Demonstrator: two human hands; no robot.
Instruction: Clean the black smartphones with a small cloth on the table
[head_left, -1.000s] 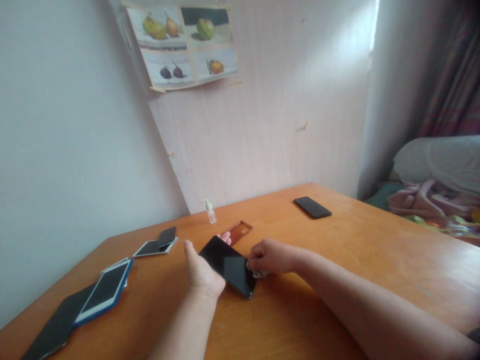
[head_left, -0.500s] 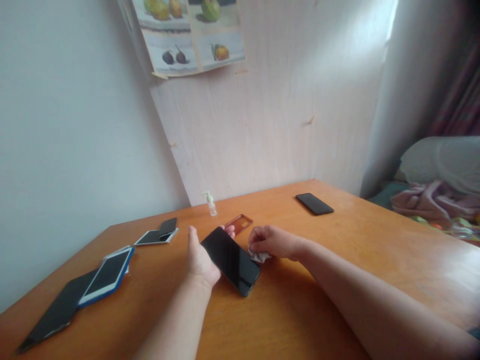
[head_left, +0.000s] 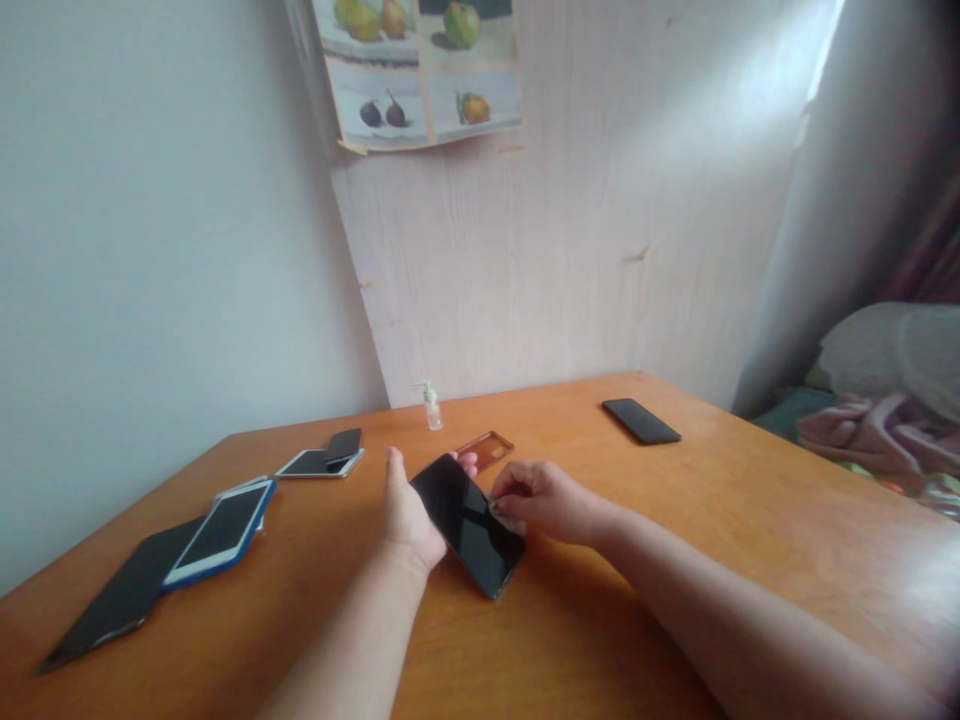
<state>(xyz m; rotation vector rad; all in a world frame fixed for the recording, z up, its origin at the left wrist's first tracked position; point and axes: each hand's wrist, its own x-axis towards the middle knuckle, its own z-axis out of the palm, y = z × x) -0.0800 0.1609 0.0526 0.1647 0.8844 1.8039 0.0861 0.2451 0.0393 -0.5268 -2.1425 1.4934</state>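
Note:
A black smartphone lies tilted in my left hand, its dark screen facing up. The thumb stands up away from the phone, and the fingertips show past its far edge. Pinched in my right hand is a small pale cloth, at the right edge of the phone's screen. Part of the cloth is hidden by the fingers. Just beyond the hands, a reddish-brown phone case rests on the table.
On the left lie a white phone in a blue case, a large black device, and a white tablet with a dark phone on it. A clear pump bottle stands at the back; a black phone lies at the right.
My right hand has brought the cloth from beside the phone onto its right edge. The whole view has shifted slightly; my left hand still holds the phone.

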